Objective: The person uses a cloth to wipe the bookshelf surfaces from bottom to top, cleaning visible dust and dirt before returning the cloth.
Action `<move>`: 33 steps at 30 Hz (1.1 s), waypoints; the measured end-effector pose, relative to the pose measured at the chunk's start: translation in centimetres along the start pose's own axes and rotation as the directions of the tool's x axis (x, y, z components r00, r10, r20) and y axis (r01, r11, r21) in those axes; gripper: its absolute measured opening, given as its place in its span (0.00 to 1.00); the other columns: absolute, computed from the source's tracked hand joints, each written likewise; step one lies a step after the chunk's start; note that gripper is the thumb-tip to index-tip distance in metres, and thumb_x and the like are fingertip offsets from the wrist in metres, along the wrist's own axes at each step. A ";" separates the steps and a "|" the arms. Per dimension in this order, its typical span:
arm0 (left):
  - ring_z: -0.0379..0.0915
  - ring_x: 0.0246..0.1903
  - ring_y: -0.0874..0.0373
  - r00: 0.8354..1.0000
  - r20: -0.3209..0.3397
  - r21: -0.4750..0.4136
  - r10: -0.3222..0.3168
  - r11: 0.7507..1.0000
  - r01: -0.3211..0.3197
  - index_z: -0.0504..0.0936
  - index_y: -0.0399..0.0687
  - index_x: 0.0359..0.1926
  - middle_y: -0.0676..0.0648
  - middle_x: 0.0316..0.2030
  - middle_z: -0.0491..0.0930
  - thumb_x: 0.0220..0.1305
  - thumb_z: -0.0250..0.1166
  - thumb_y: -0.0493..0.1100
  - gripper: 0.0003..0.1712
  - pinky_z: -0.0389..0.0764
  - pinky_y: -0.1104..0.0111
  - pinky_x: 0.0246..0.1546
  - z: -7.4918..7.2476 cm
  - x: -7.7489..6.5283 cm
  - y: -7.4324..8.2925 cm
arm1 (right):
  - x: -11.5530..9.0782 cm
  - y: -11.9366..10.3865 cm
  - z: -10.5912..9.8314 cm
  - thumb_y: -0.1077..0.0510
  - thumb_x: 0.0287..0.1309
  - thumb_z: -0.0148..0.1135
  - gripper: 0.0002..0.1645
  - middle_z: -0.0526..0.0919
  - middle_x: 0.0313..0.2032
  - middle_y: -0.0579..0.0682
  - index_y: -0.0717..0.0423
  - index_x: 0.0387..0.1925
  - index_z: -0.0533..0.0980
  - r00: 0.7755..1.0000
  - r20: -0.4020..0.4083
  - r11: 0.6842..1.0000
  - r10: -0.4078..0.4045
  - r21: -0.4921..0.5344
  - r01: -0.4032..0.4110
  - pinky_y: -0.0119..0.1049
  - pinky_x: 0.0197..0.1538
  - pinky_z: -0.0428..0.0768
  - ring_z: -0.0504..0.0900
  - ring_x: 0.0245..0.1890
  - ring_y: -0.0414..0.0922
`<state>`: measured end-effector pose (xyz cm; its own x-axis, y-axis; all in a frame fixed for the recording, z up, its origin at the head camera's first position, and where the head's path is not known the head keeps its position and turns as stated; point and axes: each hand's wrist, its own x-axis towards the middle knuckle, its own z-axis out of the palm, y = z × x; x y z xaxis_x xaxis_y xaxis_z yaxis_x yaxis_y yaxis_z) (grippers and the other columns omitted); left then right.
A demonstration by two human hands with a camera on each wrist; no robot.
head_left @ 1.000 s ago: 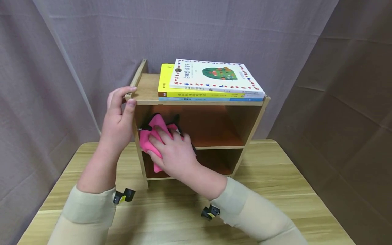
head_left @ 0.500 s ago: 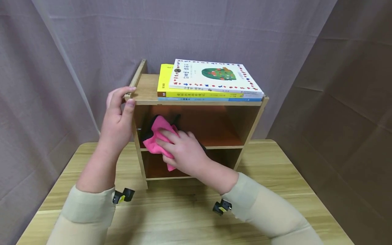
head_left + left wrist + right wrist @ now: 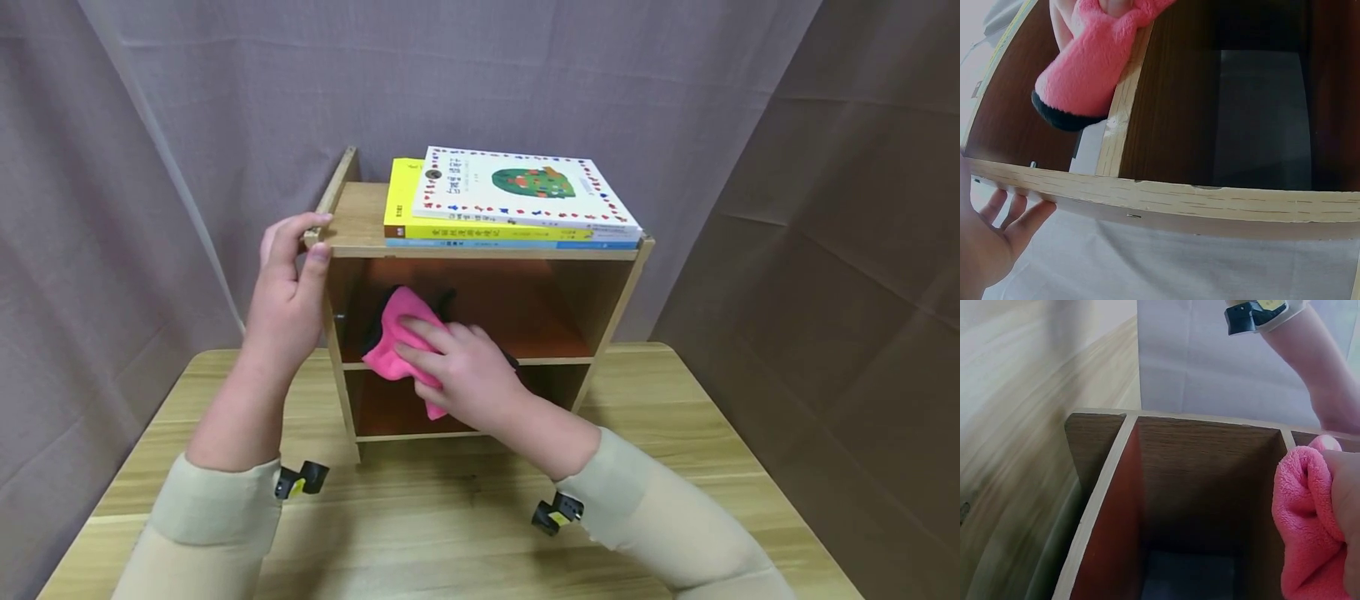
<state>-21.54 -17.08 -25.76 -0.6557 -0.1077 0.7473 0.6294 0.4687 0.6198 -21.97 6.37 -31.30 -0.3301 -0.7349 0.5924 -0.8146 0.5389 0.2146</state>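
Note:
A small wooden bookshelf (image 3: 480, 252) stands on the table, its compartments facing me. My left hand (image 3: 288, 292) grips the top of its left side panel; in the left wrist view the fingers (image 3: 1019, 219) lie along the panel's outer face. My right hand (image 3: 472, 375) holds a bunched pink cloth (image 3: 405, 312) with dark edging at the front of the middle board. From the left wrist view, the cloth (image 3: 1088, 75) hangs over that board's front edge. In the right wrist view, the folded cloth (image 3: 1304, 519) lies under the fingers, which are partly out of frame.
Several stacked books (image 3: 517, 187), a white-covered one uppermost, lie on the bookshelf's top board. The wood-grain table (image 3: 420, 533) extends in front and to both sides. Grey curtains (image 3: 480, 75) hang close behind and at the sides. Small black cameras (image 3: 557, 512) sit on both wrists.
My right hand has slid the cloth rightward along the middle board, away from the left side panel. My left hand has kept its place on the top corner.

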 end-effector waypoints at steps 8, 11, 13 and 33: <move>0.64 0.56 0.57 1.000 -0.005 0.004 0.000 1.000 0.000 0.73 0.53 0.64 0.47 0.61 0.66 0.76 0.53 0.47 0.19 0.64 0.63 0.54 -0.1 0.0 0.0 | -1.5 0.5 -0.5 0.51 0.51 0.76 0.29 0.75 0.64 0.53 0.48 0.56 0.82 0.997 -0.072 0.999 -0.027 0.039 0.030 0.40 0.44 0.77 0.81 0.50 0.51; 0.64 0.56 0.57 1.000 -0.005 0.004 0.001 1.000 -0.001 0.73 0.53 0.64 0.46 0.61 0.66 0.76 0.54 0.47 0.18 0.64 0.62 0.54 -0.1 0.0 -0.1 | -2.0 0.6 -0.8 0.52 0.51 0.76 0.29 0.75 0.64 0.53 0.49 0.56 0.82 0.997 -0.076 0.998 -0.032 0.045 0.035 0.40 0.45 0.77 0.81 0.51 0.51; 0.63 0.56 0.56 1.000 -0.003 0.001 -0.003 1.000 0.003 0.73 0.53 0.64 0.47 0.61 0.66 0.76 0.54 0.47 0.18 0.64 0.60 0.55 0.0 0.0 -0.1 | -2.3 0.7 -1.0 0.52 0.50 0.77 0.29 0.74 0.65 0.53 0.49 0.56 0.82 0.996 -0.079 0.998 -0.032 0.047 0.035 0.41 0.46 0.78 0.81 0.50 0.51; 0.65 0.55 0.58 1.000 -0.007 -0.009 -0.001 1.000 0.001 0.73 0.52 0.63 0.47 0.61 0.66 0.76 0.54 0.46 0.18 0.64 0.64 0.55 0.1 -0.1 -0.1 | -5.8 2.2 -3.8 0.57 0.42 0.81 0.33 0.75 0.63 0.55 0.52 0.55 0.82 0.978 -0.198 0.995 0.060 0.094 -0.042 0.46 0.50 0.81 0.78 0.52 0.55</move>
<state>-21.60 -16.98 -25.87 -0.6534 -0.1142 0.7483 0.6327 0.4604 0.6227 -20.06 13.39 -31.25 -0.2771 -0.6055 0.7461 -0.8414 0.5279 0.1159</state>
